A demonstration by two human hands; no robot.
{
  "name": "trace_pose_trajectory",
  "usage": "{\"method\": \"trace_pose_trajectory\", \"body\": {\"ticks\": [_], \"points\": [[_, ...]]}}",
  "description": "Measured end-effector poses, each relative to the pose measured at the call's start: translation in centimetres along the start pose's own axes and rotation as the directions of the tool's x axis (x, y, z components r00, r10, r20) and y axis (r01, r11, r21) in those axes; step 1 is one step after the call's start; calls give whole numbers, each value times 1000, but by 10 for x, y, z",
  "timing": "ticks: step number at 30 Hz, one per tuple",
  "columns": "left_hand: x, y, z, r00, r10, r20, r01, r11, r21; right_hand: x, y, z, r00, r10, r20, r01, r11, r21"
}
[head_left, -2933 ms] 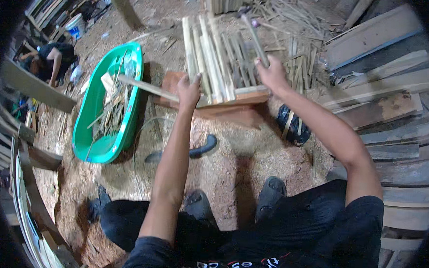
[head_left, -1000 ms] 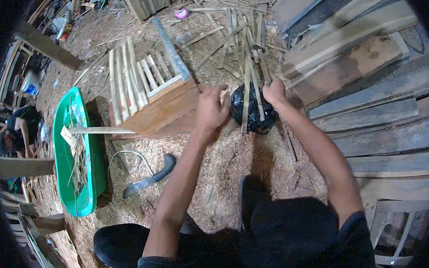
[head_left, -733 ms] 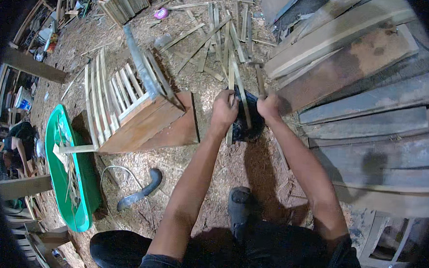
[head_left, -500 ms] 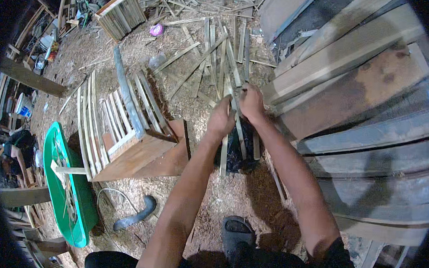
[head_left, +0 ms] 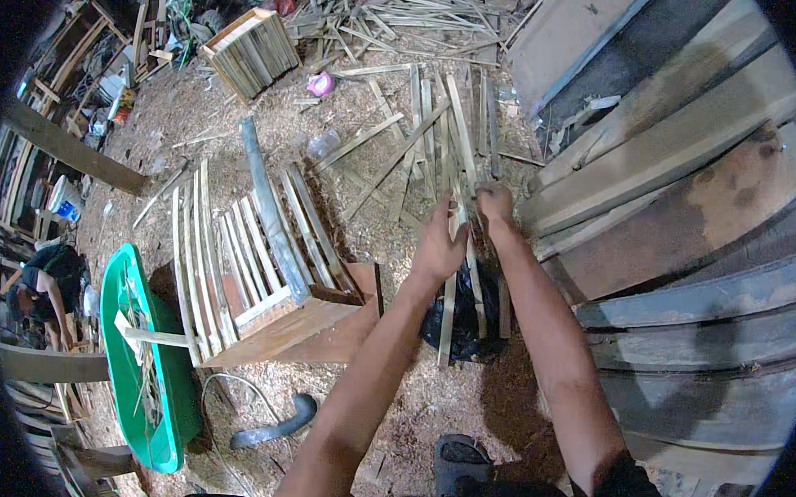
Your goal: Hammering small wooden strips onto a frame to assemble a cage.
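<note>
Two hands down in that heap of bamboo slats [head_left: 439, 152] on the sawdust floor; the left hand [head_left: 440, 246] is curled loosely round a slat [head_left: 448, 305] that runs back over the black bag [head_left: 457, 319], and the right hand [head_left: 494, 202] is pinched shut on the top end of another strip just beside it, right against the stacked planks [head_left: 681, 173]. My two cents on doing this well: grip each slat near its end, lift it straight out rather than dragging it sideways through the tangle, and watch for splinters on those split edges; the half-built crate [head_left: 262, 259] sits close on the left, next to the green tub [head_left: 135, 361], so it's a short carry.
</note>
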State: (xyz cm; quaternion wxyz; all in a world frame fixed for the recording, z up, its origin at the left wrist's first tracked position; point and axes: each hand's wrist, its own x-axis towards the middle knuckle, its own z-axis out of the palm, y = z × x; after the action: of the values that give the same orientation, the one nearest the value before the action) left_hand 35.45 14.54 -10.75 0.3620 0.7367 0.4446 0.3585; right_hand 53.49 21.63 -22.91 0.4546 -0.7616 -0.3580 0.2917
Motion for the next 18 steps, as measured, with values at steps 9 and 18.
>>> {"method": "trace_pose_trajectory", "body": {"ticks": [9,18], "points": [[20,25,-99,951,66,-301,-133,970,-205,-150,-161,-20,921,-354,163,209,802,559],[-3,146,-259,977,-64,-202,-85,753,-652,-232,-302,-47,768,-610,193,387,684,619]]}}
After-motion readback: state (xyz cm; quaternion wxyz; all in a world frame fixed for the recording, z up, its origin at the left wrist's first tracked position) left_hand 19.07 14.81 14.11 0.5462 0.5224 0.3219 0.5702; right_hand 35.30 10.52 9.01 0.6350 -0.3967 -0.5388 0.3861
